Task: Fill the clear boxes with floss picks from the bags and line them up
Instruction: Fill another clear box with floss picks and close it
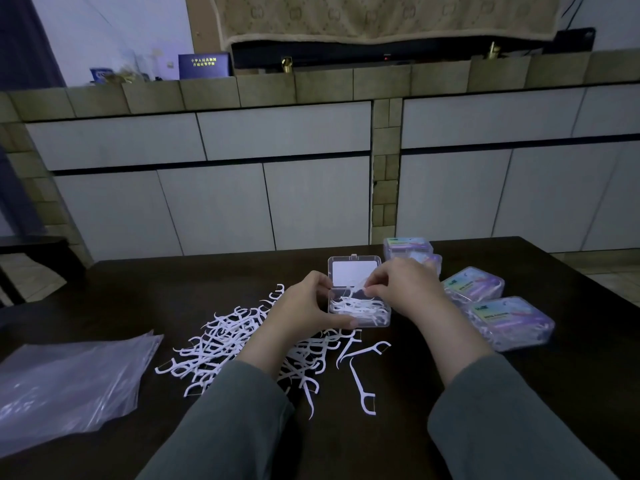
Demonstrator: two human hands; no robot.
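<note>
My left hand (304, 303) grips the open clear box (358, 311) on the dark bench (519, 375), while my right hand (401, 289) pinches a floss pick (358, 289) over it. Loose floss picks (225, 344) lie just left; filled boxes (498, 313) sit right.

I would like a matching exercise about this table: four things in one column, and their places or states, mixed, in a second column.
Things:
1. open clear box
2. loose floss picks
3. empty plastic bags
4. closed labelled boxes

Places or states:
A. flat at the left edge of the table
B. grouped on the right side
C. held by the left hand, lid raised
D. spread in a pile under the left forearm

Pairs: 1-C, 2-D, 3-A, 4-B
</note>
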